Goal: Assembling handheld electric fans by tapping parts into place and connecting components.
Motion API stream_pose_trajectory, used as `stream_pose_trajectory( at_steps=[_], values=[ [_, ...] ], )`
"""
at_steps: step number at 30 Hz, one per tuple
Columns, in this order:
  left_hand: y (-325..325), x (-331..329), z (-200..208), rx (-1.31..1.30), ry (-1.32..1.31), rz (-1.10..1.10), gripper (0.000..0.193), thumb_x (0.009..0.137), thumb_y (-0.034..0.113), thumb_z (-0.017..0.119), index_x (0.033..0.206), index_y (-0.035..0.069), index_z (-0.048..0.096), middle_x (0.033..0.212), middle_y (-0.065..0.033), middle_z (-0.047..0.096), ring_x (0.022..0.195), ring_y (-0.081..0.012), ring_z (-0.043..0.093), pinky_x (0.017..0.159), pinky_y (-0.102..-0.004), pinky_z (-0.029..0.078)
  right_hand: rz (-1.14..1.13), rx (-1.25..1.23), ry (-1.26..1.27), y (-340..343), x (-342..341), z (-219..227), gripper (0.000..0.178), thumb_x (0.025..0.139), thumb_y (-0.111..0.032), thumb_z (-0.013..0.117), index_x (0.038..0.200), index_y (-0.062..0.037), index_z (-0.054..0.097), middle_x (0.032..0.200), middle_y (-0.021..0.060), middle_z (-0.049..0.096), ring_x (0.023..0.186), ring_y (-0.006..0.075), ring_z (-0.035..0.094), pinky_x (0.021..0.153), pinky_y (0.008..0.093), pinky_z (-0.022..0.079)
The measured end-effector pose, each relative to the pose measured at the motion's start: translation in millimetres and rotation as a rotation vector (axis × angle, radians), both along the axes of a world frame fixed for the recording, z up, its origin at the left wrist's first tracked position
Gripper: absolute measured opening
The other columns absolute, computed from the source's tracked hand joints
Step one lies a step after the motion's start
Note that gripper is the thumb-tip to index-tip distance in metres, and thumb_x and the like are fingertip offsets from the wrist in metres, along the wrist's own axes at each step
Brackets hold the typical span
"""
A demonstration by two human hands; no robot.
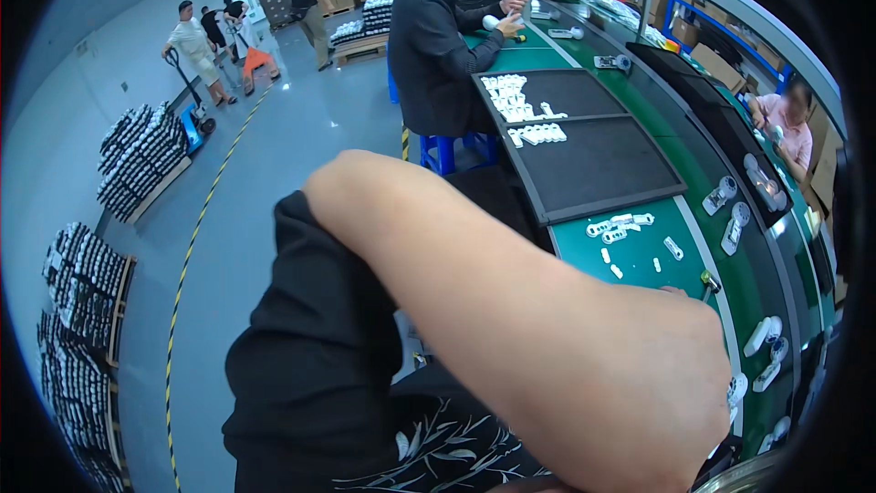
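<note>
Green all around, saw white housings point(615, 236) and smaller pieces point(617, 271) loose on the surface point(639, 255), seemingly unfinished; saw white units point(733, 230) on the belt point(691, 157), perhaps further along. Could not tell the hands' grip: left obscured past the bare forearm point(493, 283), right unseen.

White wall point(114, 73), shiny grey floor point(219, 260)

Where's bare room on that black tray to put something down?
In the black tray, a big bare patch lies between the row of white pieces and the near rim. A smaller one lies right of the white cluster in the far half. The nearby green tabletop is crowded with white parts.
</note>
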State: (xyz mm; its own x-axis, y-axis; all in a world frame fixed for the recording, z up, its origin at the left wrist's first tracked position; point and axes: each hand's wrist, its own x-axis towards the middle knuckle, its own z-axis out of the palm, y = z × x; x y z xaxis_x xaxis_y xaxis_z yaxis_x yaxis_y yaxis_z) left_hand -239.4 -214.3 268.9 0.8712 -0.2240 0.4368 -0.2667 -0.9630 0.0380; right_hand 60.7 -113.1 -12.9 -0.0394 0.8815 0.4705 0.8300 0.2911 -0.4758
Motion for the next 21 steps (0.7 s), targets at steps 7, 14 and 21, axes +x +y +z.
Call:
stream_pose_trajectory(
  at_steps=[7, 14, 21],
  values=[
    [8.6, -3.0, 11.7, -0.243, 0.016, 0.127, 0.016, 0.072, 0.018, 0.062, 0.073, 0.003, 0.064, 0.073, -0.012, 0.065, 0.076, -0.0254, 0.066, 0.06, -0.0341, 0.054, -0.002, 0.002, -0.004, 4.0, 13.0, -12.2, 0.011, 0.087, -0.011, 0.061, 0.091, -0.0019, 0.067, 0.081, 0.0159, 0.062, 0.071, 0.0313, 0.062, 0.063, 0.0383, 0.048],
    [48.3, -8.1, -27.0, -0.239, -0.182, 0.064, 0.023, 0.078, 0.015, 0.062, 0.086, -0.005, 0.068, 0.069, -0.0097, 0.058, 0.061, -0.019, 0.059, 0.049, -0.0277, 0.048, -0.031, -0.028, 0.002, 9.3, -0.4, -5.0, 0.012, 0.087, -0.013, 0.063, 0.09, -0.0028, 0.067, 0.08, 0.0135, 0.061, 0.073, 0.0309, 0.061, 0.065, 0.0366, 0.049],
    [119.9, 5.5, -57.7, -0.287, -0.32, -0.013, 0.034, 0.073, 0.024, 0.07, 0.099, 0.003, 0.067, 0.095, -0.0142, 0.07, 0.084, -0.0289, 0.068, 0.063, -0.037, 0.058, -0.213, -0.194, 0.207, 27.8, 9.5, 11.5, 0.015, 0.089, -0.017, 0.062, 0.096, -0.0044, 0.068, 0.076, 0.0111, 0.064, 0.066, 0.0194, 0.061, 0.06, 0.0328, 0.047]
  ],
)
